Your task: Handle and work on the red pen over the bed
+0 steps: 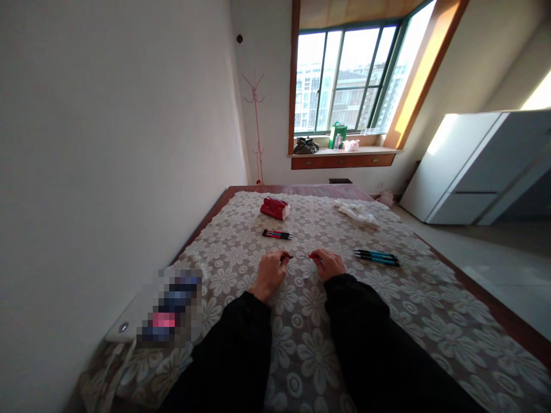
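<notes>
Two hands on a floral table cover, a red pen part pinched in each.
L hand [270, 272] is curled shut on a dark-tipped red piece [287, 257]; R hand [328, 264] grips a red piece [313, 256], tips facing w/ a small gap, at the near-centre of the table [508, 321]. Beyond: red-black pens [277, 234], red pouch [274, 207]. To the R: blue pens [377, 257], white cloth [357, 212].

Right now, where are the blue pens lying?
In the head view, the blue pens lie on the flowered cloth, on the right, just beyond the right hand and nearer than the white crumpled cloth.
</notes>
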A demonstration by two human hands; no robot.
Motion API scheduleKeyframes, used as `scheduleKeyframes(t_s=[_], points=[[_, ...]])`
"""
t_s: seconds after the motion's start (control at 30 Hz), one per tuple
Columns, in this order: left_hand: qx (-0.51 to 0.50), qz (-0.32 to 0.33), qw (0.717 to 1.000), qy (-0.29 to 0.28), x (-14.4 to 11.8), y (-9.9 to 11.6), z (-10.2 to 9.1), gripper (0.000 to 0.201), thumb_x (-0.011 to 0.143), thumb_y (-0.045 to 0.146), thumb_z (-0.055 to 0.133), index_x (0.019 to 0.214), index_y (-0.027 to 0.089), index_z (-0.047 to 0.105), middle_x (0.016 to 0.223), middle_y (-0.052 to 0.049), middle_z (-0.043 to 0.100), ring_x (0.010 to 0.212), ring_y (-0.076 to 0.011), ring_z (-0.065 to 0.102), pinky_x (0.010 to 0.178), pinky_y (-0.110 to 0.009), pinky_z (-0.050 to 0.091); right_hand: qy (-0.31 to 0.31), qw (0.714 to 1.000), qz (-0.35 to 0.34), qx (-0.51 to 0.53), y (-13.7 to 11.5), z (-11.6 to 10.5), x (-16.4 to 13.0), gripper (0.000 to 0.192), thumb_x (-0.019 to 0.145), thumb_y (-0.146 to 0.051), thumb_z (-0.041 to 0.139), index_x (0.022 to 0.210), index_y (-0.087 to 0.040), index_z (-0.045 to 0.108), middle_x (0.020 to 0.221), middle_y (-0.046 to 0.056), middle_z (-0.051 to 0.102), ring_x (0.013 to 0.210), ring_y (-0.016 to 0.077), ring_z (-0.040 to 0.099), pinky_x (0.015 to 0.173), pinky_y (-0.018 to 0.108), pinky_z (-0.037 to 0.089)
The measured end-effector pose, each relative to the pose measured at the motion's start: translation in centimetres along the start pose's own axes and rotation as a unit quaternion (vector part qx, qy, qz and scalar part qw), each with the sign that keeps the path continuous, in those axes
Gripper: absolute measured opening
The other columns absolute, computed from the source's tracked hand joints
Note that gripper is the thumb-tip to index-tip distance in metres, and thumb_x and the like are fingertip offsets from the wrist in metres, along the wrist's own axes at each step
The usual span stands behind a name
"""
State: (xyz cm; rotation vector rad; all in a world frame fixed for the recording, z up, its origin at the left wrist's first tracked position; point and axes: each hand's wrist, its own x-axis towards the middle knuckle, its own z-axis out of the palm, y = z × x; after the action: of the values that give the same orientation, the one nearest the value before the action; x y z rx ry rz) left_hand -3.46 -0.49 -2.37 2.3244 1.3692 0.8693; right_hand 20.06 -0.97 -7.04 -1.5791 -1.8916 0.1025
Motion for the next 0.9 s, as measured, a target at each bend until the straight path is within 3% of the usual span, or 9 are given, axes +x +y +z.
scheduleKeyframes(t_s=[0.17, 0.37, 0.63, 0.9], points=[[-0.011, -0.001, 1.000, 0.025, 0.2, 0.1, -0.4, 0.019, 0.096, 0.019, 0.057, 0.108, 0.022, 0.071, 0.105, -0.004, 0.074, 0.103, -0.0215, 0.063, 0.093, -0.033, 0.046, -0.017, 0.999, 0.000, -0.045, -0.5, 0.1, -0.3, 0.019, 0.090, -0.020, 0.054, 0.098, -0.026, 0.069, 0.103, 0.004, 0.076, 0.098, 0.0218, 0.065, 0.089, 0.036, 0.041], [-0.022, 0.043, 0.999, 0.023, 0.1, 0.7, -0.6, 0.022, 0.094, 0.014, 0.058, 0.108, 0.023, 0.072, 0.109, -0.002, 0.074, 0.107, -0.0210, 0.061, 0.097, -0.034, 0.044, -0.028, 0.998, 0.005, -0.061, -1.1, -0.2, -0.3, 0.019, 0.091, -0.019, 0.053, 0.097, -0.026, 0.069, 0.102, 0.005, 0.075, 0.099, 0.0232, 0.064, 0.089, 0.038, 0.040], [-0.009, 0.049, 0.999, 0.008, 0.0, 0.7, -0.5, 0.022, 0.093, 0.014, 0.059, 0.107, 0.023, 0.072, 0.107, -0.002, 0.073, 0.107, -0.0215, 0.060, 0.097, -0.034, 0.044, -0.052, 0.996, -0.002, -0.067, -0.9, -0.2, -0.3, 0.018, 0.093, -0.021, 0.054, 0.100, -0.026, 0.070, 0.105, 0.005, 0.074, 0.102, 0.0232, 0.063, 0.091, 0.038, 0.040], [-0.025, 0.056, 0.998, -0.027, -0.1, 0.9, -0.4, 0.025, 0.091, 0.017, 0.063, 0.111, 0.025, 0.075, 0.109, -0.003, 0.075, 0.107, -0.0226, 0.062, 0.100, -0.037, 0.046, -0.074, 0.993, -0.078, -0.050, -2.0, -0.3, -0.5, 0.021, 0.099, -0.028, 0.052, 0.108, -0.029, 0.071, 0.104, 0.005, 0.073, 0.103, 0.0219, 0.065, 0.088, 0.035, 0.044]])
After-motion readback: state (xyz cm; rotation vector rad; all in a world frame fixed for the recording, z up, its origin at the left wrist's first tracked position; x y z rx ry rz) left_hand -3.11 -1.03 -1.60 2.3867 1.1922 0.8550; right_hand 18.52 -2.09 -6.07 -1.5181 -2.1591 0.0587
